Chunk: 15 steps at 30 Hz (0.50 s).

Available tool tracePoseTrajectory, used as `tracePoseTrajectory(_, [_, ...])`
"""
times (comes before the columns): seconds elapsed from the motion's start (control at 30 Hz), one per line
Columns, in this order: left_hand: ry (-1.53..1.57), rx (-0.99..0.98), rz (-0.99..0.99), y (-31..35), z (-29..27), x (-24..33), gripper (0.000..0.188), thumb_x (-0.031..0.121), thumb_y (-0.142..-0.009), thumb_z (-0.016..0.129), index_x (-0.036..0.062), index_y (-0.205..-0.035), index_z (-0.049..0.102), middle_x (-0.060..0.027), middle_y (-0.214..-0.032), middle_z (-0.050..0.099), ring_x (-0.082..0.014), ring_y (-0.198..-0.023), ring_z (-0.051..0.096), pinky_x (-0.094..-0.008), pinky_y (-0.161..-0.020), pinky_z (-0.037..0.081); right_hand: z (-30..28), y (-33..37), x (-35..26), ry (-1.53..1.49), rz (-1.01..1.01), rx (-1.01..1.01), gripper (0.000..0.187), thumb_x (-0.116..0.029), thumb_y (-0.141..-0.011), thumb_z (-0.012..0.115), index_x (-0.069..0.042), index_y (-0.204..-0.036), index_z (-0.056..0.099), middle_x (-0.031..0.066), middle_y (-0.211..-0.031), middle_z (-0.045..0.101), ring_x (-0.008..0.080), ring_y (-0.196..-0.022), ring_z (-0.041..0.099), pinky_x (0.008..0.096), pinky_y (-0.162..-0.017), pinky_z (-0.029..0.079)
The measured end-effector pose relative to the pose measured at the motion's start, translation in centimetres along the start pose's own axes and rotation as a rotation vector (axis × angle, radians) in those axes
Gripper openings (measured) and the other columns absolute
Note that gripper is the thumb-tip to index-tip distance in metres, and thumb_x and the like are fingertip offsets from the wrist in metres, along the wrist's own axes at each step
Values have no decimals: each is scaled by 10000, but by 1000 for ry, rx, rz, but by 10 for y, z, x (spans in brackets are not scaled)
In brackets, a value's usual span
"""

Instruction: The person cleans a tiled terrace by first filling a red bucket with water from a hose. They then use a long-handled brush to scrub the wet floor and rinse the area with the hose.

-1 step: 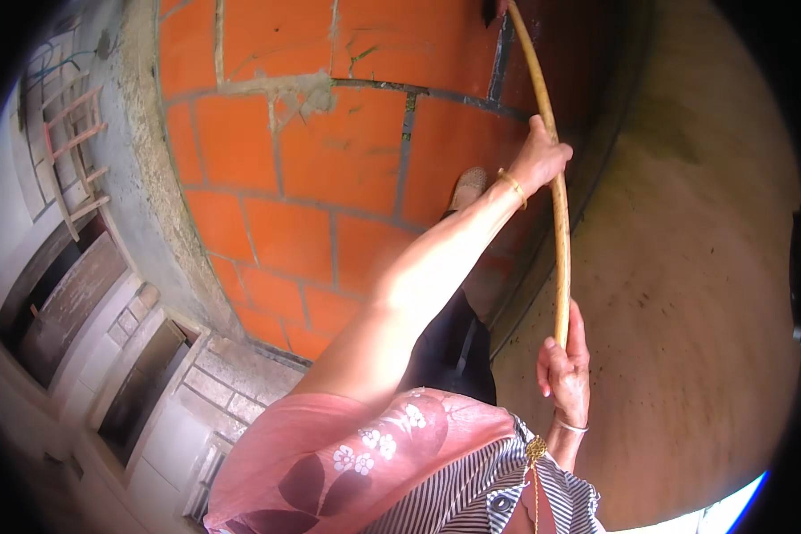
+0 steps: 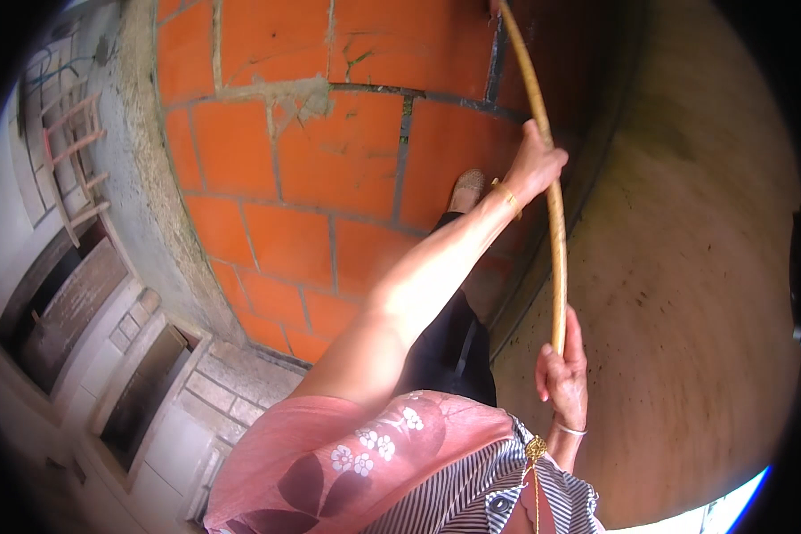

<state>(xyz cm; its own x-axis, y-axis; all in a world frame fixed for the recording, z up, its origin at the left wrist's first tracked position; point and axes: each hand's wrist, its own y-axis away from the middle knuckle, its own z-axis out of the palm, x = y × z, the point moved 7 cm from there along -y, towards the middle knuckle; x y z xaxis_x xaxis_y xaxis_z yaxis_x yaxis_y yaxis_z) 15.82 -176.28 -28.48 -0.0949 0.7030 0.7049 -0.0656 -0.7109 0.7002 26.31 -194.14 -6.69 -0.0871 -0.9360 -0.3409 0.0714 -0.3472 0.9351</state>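
A long, pale wooden pole [image 2: 556,240] runs from the top of the view down towards me, over the tiled floor and along the wall. My left hand [image 2: 540,165], with a gold bracelet at its wrist, is wrapped round the pole at mid-length. Lower down, my right hand [image 2: 562,374] holds the pole's near end between thumb and fingers, one finger stretched along it. A silver-coloured bangle circles that wrist. At the top edge the far end of the pole is cut off; a small reddish bit beside it cannot be made out.
Orange floor tiles [image 2: 338,156] with grey joints lie below, one joint cracked. A brown, stained wall [image 2: 685,294] rises close on my right. To the left are a concrete edge [image 2: 187,214], a wooden ladder-like frame [image 2: 76,142] and dark openings in a pale wall. My shoe [image 2: 467,189] stands on the tiles.
Both hands and the pole have shifted very slightly, the hands a little lower and the pole a touch to the left. The grip on the pole is the same.
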Motion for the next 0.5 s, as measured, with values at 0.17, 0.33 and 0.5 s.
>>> tracePoseTrajectory(0.17, [249, 87, -128, 109, -24, -39, 392, 34, -797, 563, 71, -1073, 287, -28, -682, 435, -98, -509, 464, -239, -414, 429, -26, 55, 55, -104, 192, -38, 598, 7, -821, 520, -90, -1381, 335, -40, -589, 461, 23, -373, 331, 185, -328, 269])
tracePoseTrajectory(0.33, [51, 180, -416, 169, -34, -77, 439, -10, -777, 541, 76, -1093, 250, -39, -689, 435, -111, -518, 474, -242, -419, 413, -19, 83, 69, -324, 309, -117, 574, 38, -829, 510, -79, -1368, 354, -22, -588, 468, 28, -366, 328, 188, -328, 252])
tracePoseTrajectory(0.5, [48, -73, -354, 76, 13, -70, 500, 1, -745, 538, 48, -1155, 255, -37, -713, 425, -133, -560, 464, -254, -445, 400, 0, 47, 24, -122, 136, 35, 575, -20, -875, 443, -77, -1413, 246, -44, -518, 383, 46, -349, 307, 205, -326, 250])
